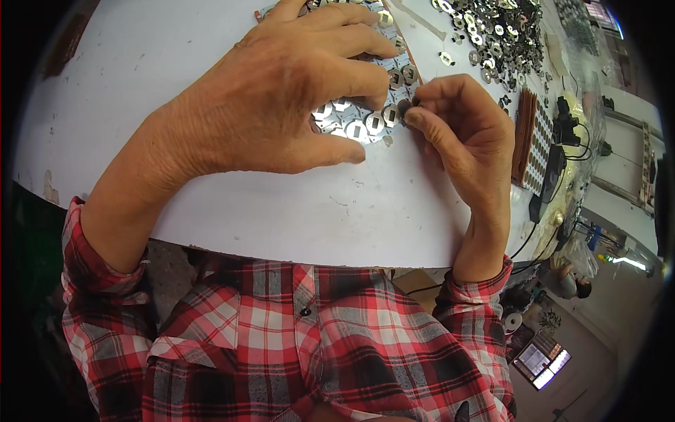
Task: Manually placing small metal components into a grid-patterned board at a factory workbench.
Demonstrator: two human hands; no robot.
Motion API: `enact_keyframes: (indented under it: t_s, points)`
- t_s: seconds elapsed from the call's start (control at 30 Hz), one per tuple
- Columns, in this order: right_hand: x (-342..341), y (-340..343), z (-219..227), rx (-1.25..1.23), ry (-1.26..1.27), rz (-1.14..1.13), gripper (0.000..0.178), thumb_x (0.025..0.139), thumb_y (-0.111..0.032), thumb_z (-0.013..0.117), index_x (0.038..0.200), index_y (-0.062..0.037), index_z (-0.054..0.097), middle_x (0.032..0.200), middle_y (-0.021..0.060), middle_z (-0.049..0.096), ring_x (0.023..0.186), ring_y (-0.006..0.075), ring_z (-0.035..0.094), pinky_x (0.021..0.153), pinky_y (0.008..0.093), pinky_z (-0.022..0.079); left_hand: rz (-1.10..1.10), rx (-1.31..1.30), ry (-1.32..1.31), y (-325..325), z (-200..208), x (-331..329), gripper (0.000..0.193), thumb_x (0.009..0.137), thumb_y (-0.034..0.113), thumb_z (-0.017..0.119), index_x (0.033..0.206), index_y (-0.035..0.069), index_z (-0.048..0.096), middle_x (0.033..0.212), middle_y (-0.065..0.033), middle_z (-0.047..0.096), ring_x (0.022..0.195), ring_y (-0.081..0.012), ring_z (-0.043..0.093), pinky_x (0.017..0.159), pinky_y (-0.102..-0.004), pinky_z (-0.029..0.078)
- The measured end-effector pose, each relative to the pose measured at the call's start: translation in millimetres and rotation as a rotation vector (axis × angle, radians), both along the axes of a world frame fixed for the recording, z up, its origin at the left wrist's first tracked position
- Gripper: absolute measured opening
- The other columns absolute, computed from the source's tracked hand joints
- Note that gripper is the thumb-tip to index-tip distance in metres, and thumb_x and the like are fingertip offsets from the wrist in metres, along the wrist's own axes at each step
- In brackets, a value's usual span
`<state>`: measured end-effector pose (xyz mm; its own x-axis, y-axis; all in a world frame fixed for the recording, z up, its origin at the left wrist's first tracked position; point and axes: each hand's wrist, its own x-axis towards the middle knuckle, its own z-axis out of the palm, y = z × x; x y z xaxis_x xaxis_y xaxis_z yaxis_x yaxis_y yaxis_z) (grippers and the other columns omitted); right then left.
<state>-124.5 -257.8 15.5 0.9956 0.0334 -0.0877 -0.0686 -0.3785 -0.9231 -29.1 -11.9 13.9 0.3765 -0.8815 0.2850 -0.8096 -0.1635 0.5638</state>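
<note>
- I'm seeing L hand (281,91) spreading over panel (357,112), gripping nothing visible.
- R hand (470,130)'s fingers are pinching dark disc (403,106) nr panel's lower R edge.
- Loose pinch = risking disc landing askew.

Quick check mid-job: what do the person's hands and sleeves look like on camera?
The left hand and right hand are ungloved, with no wristbands visible. Both the left sleeve and right sleeve are red, black, white and grey plaid, leaving the wrists bare.
</note>
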Motion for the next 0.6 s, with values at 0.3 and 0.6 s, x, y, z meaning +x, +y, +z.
enact_keyframes:
  t_s: [0.3, 0.6]
  points:
    - [3, -7, -13, -0.244, -0.214, 0.174, 0.020, 0.093, 0.007, 0.073, 0.113, 0.0037, 0.072, 0.098, 0.0036, 0.071, 0.081, 0.0046, 0.062, 0.071, 0.0171, 0.049, 0.107, -0.682, -0.926, -32, -97, 38, 0.056, 0.086, 0.031, 0.077, 0.131, 0.002, 0.061, 0.142, -0.0234, 0.055, 0.140, -0.0442, 0.044, 0.112, -0.0619, 0.032]
    - [2, -2, -8, -0.117, -0.079, 0.063, 0.015, 0.093, 0.006, 0.073, 0.107, 0.0032, 0.073, 0.093, 0.0018, 0.073, 0.087, 0.0055, 0.066, 0.077, 0.0180, 0.052, 0.205, -0.310, -0.539, -26, -82, 21, 0.047, 0.098, 0.029, 0.065, 0.139, 0.009, 0.060, 0.145, -0.0220, 0.052, 0.144, -0.0420, 0.041, 0.115, -0.0643, 0.028]
